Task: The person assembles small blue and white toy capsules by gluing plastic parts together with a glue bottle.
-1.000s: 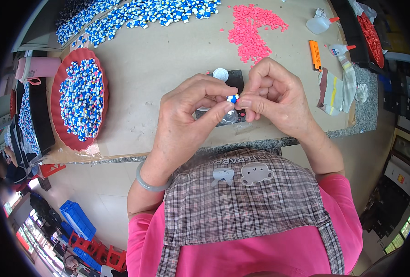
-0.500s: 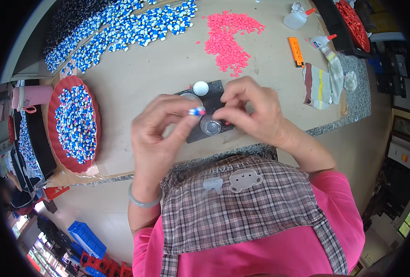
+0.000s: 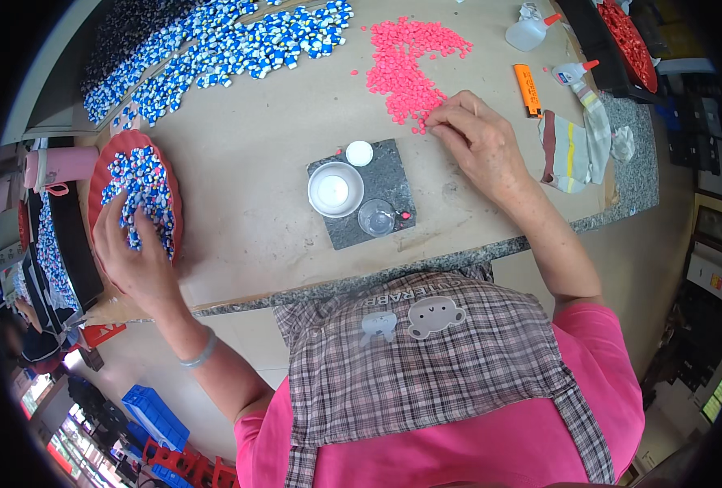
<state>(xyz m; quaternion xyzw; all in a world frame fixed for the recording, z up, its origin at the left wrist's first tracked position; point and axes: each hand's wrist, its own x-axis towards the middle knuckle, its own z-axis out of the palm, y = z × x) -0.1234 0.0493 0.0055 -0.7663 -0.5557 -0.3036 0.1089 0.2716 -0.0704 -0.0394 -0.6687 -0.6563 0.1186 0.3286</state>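
My left hand (image 3: 143,264) reaches into the scalloped red tray (image 3: 177,236), its fingers apart over many small blue-and-white pieces (image 3: 137,171) with pink spots. Out at the near edge of a spread of small pink pieces (image 3: 397,65), my right hand (image 3: 487,154) pinches with thumb and forefinger at a small pink piece (image 3: 423,128). Between the hands lies a dark stone slab (image 3: 385,179). It carries a round pale dish (image 3: 313,203) with something white inside, a small white round container (image 3: 359,154), and a clear cup (image 3: 375,220) beside a pink bit (image 3: 406,215).
Blue-and-white pieces (image 3: 255,49) cover the far left of the table. At the right are a white squeeze bottle (image 3: 526,35), a smaller glue bottle (image 3: 568,73), an orange box (image 3: 528,89) and a striped cloth (image 3: 568,150). A granite edge (image 3: 361,281) runs along the front.
Both hands have left the slab. The left, which held a blue, white and pink piece, moved left to the red tray; the right moved up to the pink pieces.
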